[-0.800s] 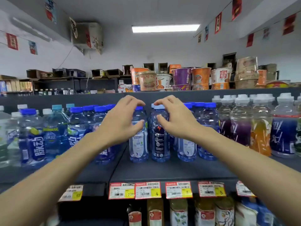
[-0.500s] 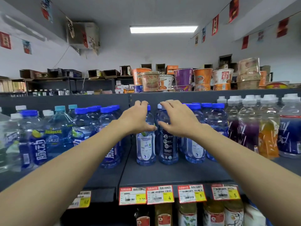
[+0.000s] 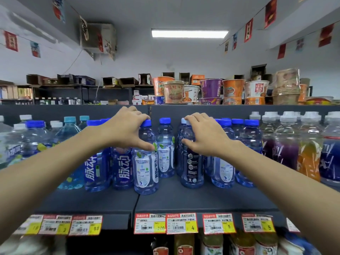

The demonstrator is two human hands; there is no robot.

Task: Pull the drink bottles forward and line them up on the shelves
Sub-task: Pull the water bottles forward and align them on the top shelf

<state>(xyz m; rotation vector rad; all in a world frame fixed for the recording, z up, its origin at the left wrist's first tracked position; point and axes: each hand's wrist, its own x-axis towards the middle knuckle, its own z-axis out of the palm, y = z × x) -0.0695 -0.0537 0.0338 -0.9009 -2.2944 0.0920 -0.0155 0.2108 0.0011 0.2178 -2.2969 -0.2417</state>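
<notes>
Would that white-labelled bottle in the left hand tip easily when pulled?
Probably somewhat: the bottle is tall and narrow, and the left hand grips it high, near the cap. It looks full, so likely heavy enough to slide steadily on the flat shelf.

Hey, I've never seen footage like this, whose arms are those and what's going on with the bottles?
There is no machine here. A person wears a wide-angle camera on the head, so the picture looks forward and down along their own bare arms. They face a shop shelf stocked with drinks. The left hand grips a blue-capped bottle with a white label, fingers over the top, thumb on the front. The right hand grips a dark-labelled bottle likewise. Both bottles stand upright on the shelf. Price tags line its front edge; noodle cups sit on the level above.
</notes>
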